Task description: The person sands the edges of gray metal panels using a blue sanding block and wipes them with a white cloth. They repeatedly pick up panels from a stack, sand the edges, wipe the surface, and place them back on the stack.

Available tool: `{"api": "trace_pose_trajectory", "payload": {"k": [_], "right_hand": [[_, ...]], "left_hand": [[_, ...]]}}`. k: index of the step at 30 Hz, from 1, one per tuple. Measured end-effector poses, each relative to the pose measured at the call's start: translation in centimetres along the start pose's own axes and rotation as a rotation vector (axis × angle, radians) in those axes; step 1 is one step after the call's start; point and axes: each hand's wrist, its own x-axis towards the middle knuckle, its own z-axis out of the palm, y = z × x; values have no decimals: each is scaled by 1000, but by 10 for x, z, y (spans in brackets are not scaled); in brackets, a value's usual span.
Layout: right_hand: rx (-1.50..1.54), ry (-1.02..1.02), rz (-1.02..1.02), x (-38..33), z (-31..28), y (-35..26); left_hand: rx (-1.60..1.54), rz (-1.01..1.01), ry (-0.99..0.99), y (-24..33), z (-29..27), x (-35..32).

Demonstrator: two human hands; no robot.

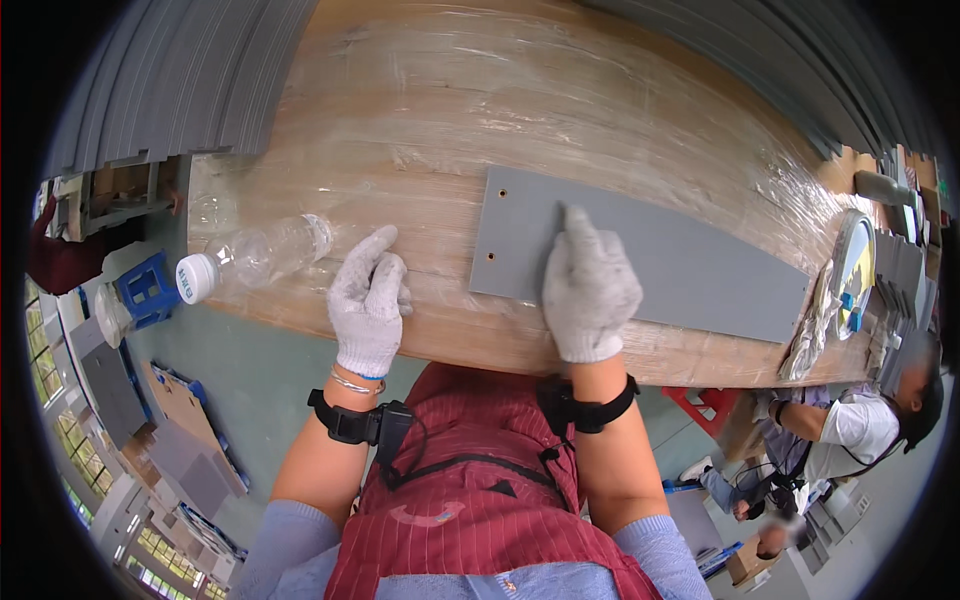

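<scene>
A flat grey panel (680,262) lies on the film-covered wooden table, wide at its left end and tapering to the right. Two small brass-coloured holes show near its left edge. My right hand (592,285), in a whitish knit glove, rests over the panel. Its index finger points away from me against the surface, and the other fingers curl under; whatever they may hold is hidden. My left hand (370,295), gloved too, hovers by the table's near edge, left of the panel. Its index finger is stretched out, with nothing visible in the hand. Beside it lies a clear plastic bottle (262,255) with a white cap.
Stacked grey panels (180,80) stand at the far left, and more grey panels (760,60) at the far right. A round tape-like roll (852,270) stands at the table's right end. Beyond the table are a blue stool (148,290), a red stool (705,408) and other people (850,435).
</scene>
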Motion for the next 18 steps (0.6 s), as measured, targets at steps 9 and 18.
{"api": "trace_pose_trajectory", "payload": {"k": [9, 18], "right_hand": [[78, -120, -101, 12, 3, -15], [98, -156, -304, 41, 22, -11]], "left_hand": [[-58, 93, -1, -10, -8, -2], [645, 792, -124, -11, 5, -3]]}}
